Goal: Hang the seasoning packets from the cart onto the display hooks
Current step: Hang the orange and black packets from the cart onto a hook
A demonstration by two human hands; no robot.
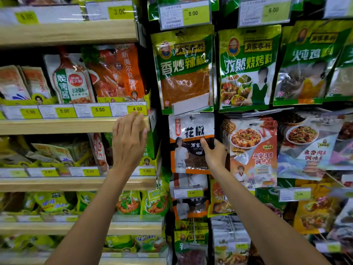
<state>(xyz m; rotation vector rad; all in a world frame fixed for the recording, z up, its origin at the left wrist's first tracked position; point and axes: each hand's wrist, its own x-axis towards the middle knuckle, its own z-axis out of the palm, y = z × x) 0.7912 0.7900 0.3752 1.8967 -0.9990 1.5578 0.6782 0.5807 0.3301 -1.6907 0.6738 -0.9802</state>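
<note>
Left hand [129, 142]: was raised, fingers straight and loosely spread, holding nothing; its fingertips lay at the front edge of the wooden shelf [76, 125], just under the 4.00 price tag [137, 109].
Right hand [214, 152]: gripped the right edge of the seasoning packet [191, 131], thumb across its front.
Seasoning packet: white, orange and black, upright against the peg display, just below the green chilli packet [183, 69].
Hook: whether the packet's hole sat on one could not be told.
Underneath: a 6.00 tag [192, 192].
</note>
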